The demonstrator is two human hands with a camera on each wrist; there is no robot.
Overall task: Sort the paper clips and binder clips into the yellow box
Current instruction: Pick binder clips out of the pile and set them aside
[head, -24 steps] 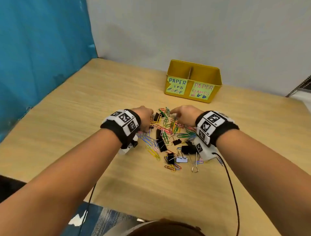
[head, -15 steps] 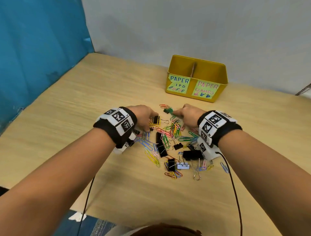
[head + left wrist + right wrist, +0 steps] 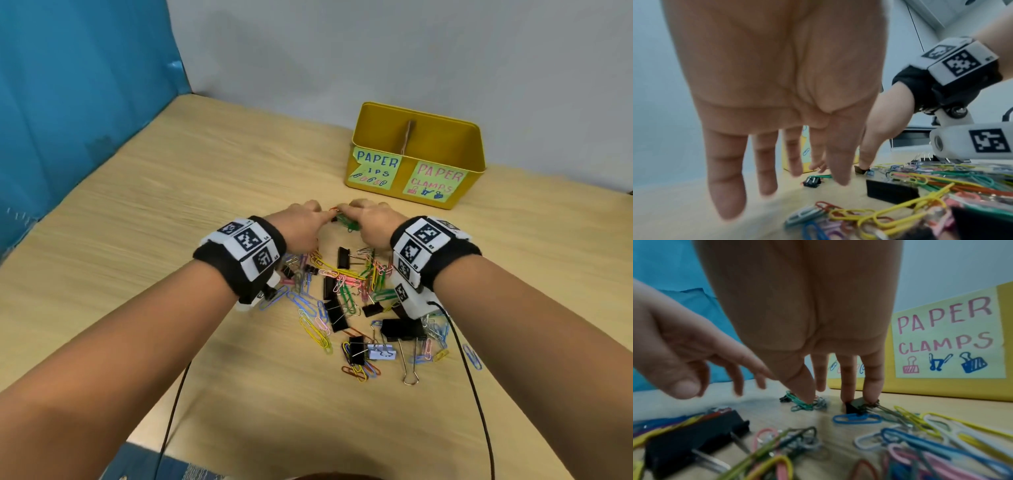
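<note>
A heap of coloured paper clips and black binder clips lies mid-table. The yellow box, labelled PAPER CLIPS on its left half and PAPER CLAMPS on its right, stands behind it. Both hands meet at the heap's far end. My left hand hovers with straight fingers just above the wood and holds nothing. My right hand has straight fingers too. Its thumb presses a bunch of green paper clips, and two other fingers touch a small black binder clip. Another small binder clip lies by the green clips.
The wooden table ends at a blue curtain on the left and a grey wall behind the box. Black cables trail from both wristbands toward the near edge. A large binder clip with long wire handles lies at the near right of the heap.
Both hands have slid forward along the heap toward the box and come closer together, ending over the green paper clips at its far end.
</note>
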